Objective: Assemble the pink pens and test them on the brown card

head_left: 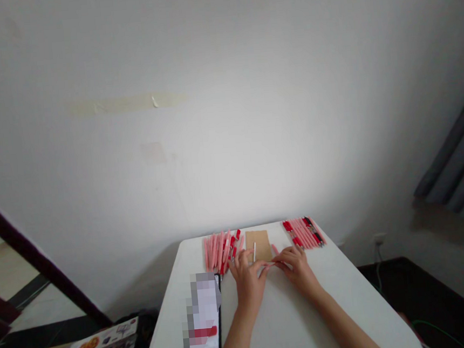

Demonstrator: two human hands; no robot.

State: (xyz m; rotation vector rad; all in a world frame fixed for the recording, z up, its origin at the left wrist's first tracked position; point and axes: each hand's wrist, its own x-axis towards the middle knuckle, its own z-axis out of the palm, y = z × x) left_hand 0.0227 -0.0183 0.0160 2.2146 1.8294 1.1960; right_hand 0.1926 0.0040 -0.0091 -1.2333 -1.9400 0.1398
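My left hand (pixel 247 276) and my right hand (pixel 296 268) meet over the white table (pixel 348 294), fingers pinched together on a thin pink pen part (pixel 269 265) between them. Just beyond the hands lies a brown cardboard piece (pixel 258 243) with a thin white rod (pixel 254 251) on it. A heap of pink and red pens (pixel 221 248) lies to the far left of the hands. A neater row of pink and red pens (pixel 303 233) lies to the far right.
A phone or tablet (pixel 204 320) lies on the table by my left forearm. The table stands against a white wall. A printed box (pixel 102 342) sits on the floor to the left; a grey curtain (pixel 462 164) hangs at right.
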